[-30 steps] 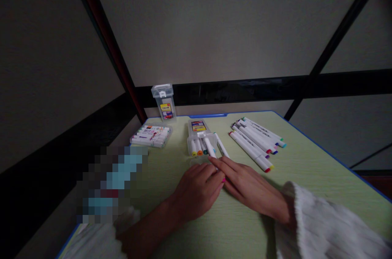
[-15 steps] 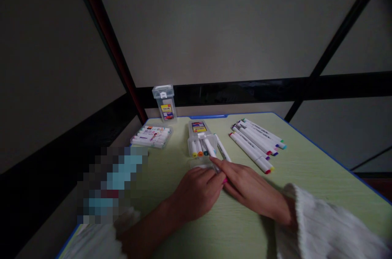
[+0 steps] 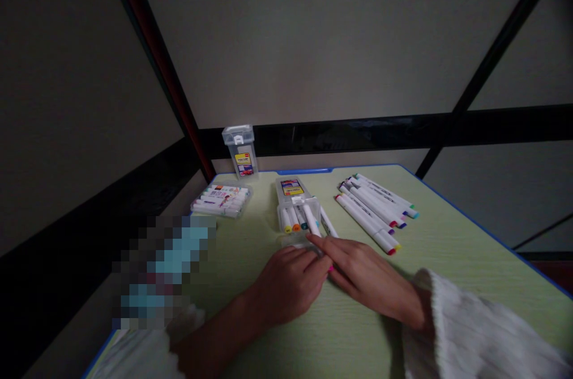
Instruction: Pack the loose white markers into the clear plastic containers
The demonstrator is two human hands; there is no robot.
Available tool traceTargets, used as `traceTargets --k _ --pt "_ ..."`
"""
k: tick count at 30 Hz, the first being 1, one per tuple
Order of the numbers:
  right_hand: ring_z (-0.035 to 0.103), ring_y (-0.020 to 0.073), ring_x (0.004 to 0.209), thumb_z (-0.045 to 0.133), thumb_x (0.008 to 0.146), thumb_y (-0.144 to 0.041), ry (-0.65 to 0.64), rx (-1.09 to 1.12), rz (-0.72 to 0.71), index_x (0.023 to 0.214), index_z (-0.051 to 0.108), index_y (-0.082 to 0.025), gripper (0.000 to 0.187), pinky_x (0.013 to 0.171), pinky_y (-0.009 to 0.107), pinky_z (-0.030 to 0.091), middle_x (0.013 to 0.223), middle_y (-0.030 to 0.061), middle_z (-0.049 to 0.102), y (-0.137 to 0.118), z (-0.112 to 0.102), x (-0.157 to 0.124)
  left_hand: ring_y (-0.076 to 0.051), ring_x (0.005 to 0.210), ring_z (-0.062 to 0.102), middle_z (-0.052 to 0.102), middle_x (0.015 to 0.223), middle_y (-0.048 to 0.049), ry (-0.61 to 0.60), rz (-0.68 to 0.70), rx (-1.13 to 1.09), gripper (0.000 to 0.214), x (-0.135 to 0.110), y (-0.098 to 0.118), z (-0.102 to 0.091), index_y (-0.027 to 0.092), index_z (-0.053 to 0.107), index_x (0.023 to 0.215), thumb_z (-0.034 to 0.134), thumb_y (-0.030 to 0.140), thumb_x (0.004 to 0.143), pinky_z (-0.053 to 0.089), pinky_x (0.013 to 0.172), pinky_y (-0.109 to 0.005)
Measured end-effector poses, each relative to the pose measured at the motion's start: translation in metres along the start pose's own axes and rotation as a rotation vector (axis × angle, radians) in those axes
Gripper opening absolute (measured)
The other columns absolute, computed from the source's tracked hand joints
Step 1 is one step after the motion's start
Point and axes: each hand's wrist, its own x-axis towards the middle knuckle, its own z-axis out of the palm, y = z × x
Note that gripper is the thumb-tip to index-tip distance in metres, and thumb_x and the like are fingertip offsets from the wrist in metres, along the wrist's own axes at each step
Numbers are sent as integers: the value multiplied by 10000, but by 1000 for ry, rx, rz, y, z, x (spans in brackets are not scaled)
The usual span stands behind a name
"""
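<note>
A clear plastic marker case [image 3: 286, 189] lies on the table with its mouth toward me and its lid [image 3: 294, 240] swung open. Inside it, several white markers show yellow, orange and dark green ends. One white marker [image 3: 312, 219] slants out of the mouth toward my hands. My right hand [image 3: 369, 277] has its fingers closed round that marker; a pink end peeks out beneath them. Curled fingers of my left hand [image 3: 289, 286] grip the case's open lid, right against the right hand. Another white marker [image 3: 328, 222] lies beside the case, partly behind my right hand.
Several loose white markers [image 3: 369, 206] with coloured ends lie in a pile at the right. A flat clear box of markers [image 3: 222, 199] rests at the left. Behind it, a closed clear case [image 3: 242, 152] stands upright near the wall. The table [image 3: 447, 247] has a blue edge.
The open case has shifted slightly toward me and to the right. Both hands stay nearly in place, still closed.
</note>
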Motion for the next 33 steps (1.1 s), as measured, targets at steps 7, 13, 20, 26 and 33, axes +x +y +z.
traceTargets --k 7,13,20,26,33 --pt "554 205 893 379 838 -163 29 -43 23 1273 359 -150 436 765 350 486 992 95 535 -2 -2 0 -160 675 584 611 715 -33 -13 -22 11 183 0 0 -1 141 542 897 371 142 834 478 630 -295" --pt "546 203 886 375 833 -159 37 -40 31 1273 351 -158 440 761 354 491 1014 97 509 -3 -3 1 -160 696 582 604 732 -36 -58 -41 12 175 1 0 -1 144 534 906 373 147 838 481 647 -295" --pt "542 204 913 386 821 -144 50 -31 31 1276 343 -169 458 780 359 487 1041 96 505 -2 -3 1 -168 705 578 599 748 -41 -93 -55 -5 192 1 1 -1 142 517 945 359 146 837 489 644 -301" --pt "541 206 916 377 831 -149 26 -6 42 1273 344 -160 442 787 368 483 1044 99 502 -1 -3 1 -174 722 578 608 774 -43 -103 -43 -9 185 1 1 -2 141 513 939 371 138 821 492 662 -306" --pt "558 225 913 374 839 -154 4 25 34 1295 333 -145 457 782 372 471 1001 109 553 -1 -4 1 -179 762 587 623 827 -58 -110 -28 -18 188 0 0 0 131 489 965 371 135 819 489 696 -304"
